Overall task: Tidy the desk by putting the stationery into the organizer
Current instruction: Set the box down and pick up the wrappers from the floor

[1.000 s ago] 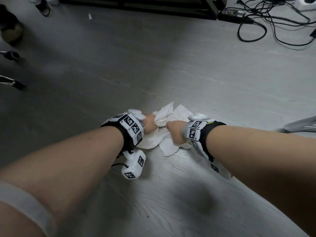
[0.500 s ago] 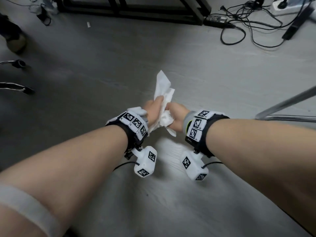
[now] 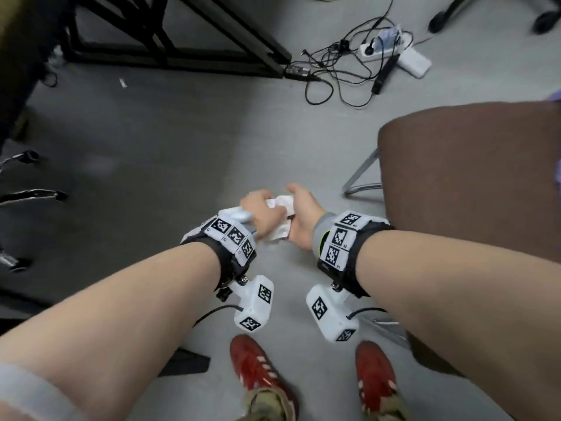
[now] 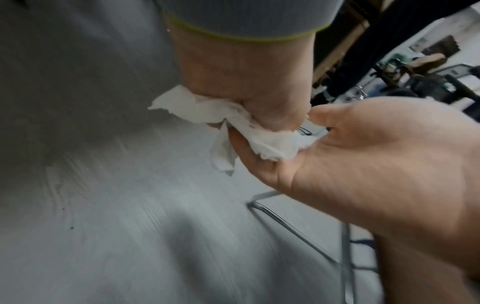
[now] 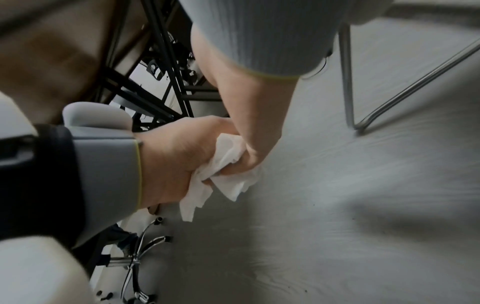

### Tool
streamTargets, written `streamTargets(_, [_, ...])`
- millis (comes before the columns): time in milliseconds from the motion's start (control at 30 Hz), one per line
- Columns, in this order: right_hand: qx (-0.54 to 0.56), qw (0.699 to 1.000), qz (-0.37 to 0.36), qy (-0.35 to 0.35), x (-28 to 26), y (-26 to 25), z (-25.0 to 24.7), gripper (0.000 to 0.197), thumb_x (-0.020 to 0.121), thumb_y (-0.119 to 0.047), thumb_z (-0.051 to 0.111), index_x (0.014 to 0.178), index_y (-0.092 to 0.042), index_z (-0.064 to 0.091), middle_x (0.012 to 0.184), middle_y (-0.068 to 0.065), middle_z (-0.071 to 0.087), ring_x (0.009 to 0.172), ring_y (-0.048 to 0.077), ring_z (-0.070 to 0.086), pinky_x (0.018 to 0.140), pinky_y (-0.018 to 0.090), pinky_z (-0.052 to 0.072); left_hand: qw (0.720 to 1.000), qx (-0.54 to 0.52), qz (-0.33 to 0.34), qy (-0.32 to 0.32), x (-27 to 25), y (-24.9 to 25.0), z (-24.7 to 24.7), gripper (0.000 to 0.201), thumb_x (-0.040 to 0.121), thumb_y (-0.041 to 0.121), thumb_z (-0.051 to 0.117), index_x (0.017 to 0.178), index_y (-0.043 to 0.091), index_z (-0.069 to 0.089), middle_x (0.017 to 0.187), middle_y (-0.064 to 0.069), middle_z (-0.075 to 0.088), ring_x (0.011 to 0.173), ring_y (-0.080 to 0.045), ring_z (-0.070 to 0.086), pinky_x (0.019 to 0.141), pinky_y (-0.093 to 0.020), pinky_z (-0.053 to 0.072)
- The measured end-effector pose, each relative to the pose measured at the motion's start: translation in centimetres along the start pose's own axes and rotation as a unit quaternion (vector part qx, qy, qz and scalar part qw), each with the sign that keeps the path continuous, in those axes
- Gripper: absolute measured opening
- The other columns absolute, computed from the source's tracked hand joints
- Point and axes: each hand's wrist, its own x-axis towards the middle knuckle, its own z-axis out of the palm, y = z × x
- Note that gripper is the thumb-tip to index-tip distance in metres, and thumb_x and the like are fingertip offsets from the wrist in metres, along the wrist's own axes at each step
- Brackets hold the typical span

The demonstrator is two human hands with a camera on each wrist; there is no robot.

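A crumpled white tissue (image 3: 280, 218) is held between the two hands, above the grey floor (image 3: 158, 141) and just to the left of the brown chair seat (image 3: 473, 177). The tissue is gripped by the left hand (image 3: 264, 215), whose fingers are curled round it from the side away from the chair; in the left wrist view the palm (image 4: 363, 164) is seen turned up beneath the wad (image 4: 233, 123), with fingers closed on its lower folds. The right hand (image 3: 302, 214), on the chair side, is clenched on the same tissue, and loose corners (image 5: 226, 174) are seen hanging below both fists in the right wrist view. Marker-covered wristbands (image 3: 232, 235) are worn on both forearms. Red shoes (image 3: 258, 366) are seen on the floor nearer than the chair. Beyond the chair, a tangle of black cables (image 3: 343, 74) and a white power strip (image 3: 382, 45) are spread on the floor, and a black metal frame (image 3: 170, 41) is set further left of these. No organizer or stationery can be made out.
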Motion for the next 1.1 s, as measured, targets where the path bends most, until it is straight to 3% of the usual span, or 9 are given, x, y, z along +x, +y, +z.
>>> streamTargets(100, [0.007,0.999,0.013,0.032,-6.4,-1.8,-0.9,0.042,0.102,-0.049,0.029,0.097,-0.017,0.056,0.090,0.010,0.067,0.078,0.025,0.065,0.075,0.043,0.053,0.997,0.065,0.044,-0.013,-5.0,4.9,-1.5,0.025,0.081,0.022,0.063,0.064,0.017,0.046,0.058,0.005,0.053,0.057,-0.020,0.049,0.048,-0.026,0.031])
streamTargets(267, [0.079,0.996,0.029,0.012,-15.9,-4.2,-4.3,0.056,0.098,-0.051,0.028,0.125,-0.013,0.058,0.120,0.018,0.068,0.107,0.038,0.066,0.088,0.066,0.049,0.978,0.116,0.145,-0.092,-11.7,12.5,-3.5,0.013,0.080,0.018,0.064,0.072,0.020,0.054,0.070,0.002,0.059,0.072,-0.024,0.057,0.061,-0.027,0.036])
streamTargets(401, [0.100,0.995,-0.022,-0.008,-21.8,-4.2,-6.8,0.034,0.102,-0.026,0.033,0.114,-0.016,0.063,0.106,0.011,0.071,0.099,0.028,0.067,0.086,0.046,0.055,0.972,-0.002,0.202,-0.118,-15.6,15.6,-2.7,0.019,0.086,0.010,0.055,0.105,0.014,0.052,0.095,-0.010,0.059,0.087,-0.027,0.058,0.070,-0.035,0.047])
streamTargets(601, [0.192,0.976,-0.089,0.052,-28.0,0.9,-10.7,0.031,0.102,-0.026,0.033,0.088,-0.019,0.060,0.077,0.002,0.067,0.064,0.014,0.065,0.049,0.022,0.048,0.917,0.027,0.332,-0.219,-23.6,16.8,-0.5,0.061,0.067,0.025,0.048,0.125,0.006,0.043,0.115,-0.010,0.043,0.106,-0.027,0.049,0.088,-0.046,0.048])
streamTargets(768, [0.307,0.935,-0.146,0.101,-35.6,6.6,-14.2,0.025,0.104,-0.028,0.034,0.103,-0.018,0.057,0.099,0.006,0.066,0.083,0.017,0.065,0.070,0.030,0.047,0.832,0.202,0.458,-0.240,-31.1,18.4,2.5,0.072,0.060,0.027,0.046,0.128,0.003,0.047,0.120,-0.013,0.045,0.109,-0.028,0.040,0.091,-0.041,0.036])
streamTargets(835, [0.383,0.888,-0.182,0.177,-41.6,13.8,-19.7,0.027,0.105,-0.022,0.032,0.097,-0.016,0.057,0.088,0.006,0.069,0.075,0.017,0.067,0.069,0.030,0.047,0.746,0.256,0.535,-0.302,-39.7,19.5,7.9,0.070,0.061,0.029,0.045,0.127,0.005,0.047,0.118,-0.013,0.046,0.108,-0.029,0.043,0.089,-0.040,0.035])
streamTargets(868, [0.373,0.890,-0.178,0.192,-41.8,14.1,-19.4,0.024,0.104,-0.020,0.034,0.100,-0.015,0.058,0.093,0.008,0.070,0.076,0.018,0.067,0.068,0.031,0.048,0.739,0.282,0.524,-0.316,-39.8,19.3,7.7,0.067,0.064,0.029,0.045,0.127,0.006,0.047,0.117,-0.013,0.046,0.107,-0.030,0.046,0.088,-0.040,0.037])
streamTargets(935, [0.406,0.863,-0.173,0.244,-45.5,20.6,-22.4,0.020,0.100,-0.018,0.042,0.108,-0.016,0.059,0.107,0.013,0.069,0.085,0.022,0.065,0.069,0.033,0.051,0.675,0.308,0.556,-0.374,-45.4,18.6,12.1,0.062,0.073,0.030,0.049,0.130,0.007,0.042,0.122,-0.012,0.047,0.108,-0.030,0.052,0.088,-0.040,0.041])
streamTargets(1102, [0.459,0.822,-0.170,0.292,-50.7,34.6,-27.0,0.019,0.100,-0.013,0.043,0.090,-0.016,0.058,0.082,0.008,0.064,0.070,0.020,0.062,0.057,0.028,0.054,0.551,0.399,0.603,-0.417,-55.6,13.8,20.3,0.057,0.088,0.027,0.055,0.137,0.007,0.034,0.127,-0.013,0.048,0.111,-0.034,0.056,0.092,-0.047,0.044])
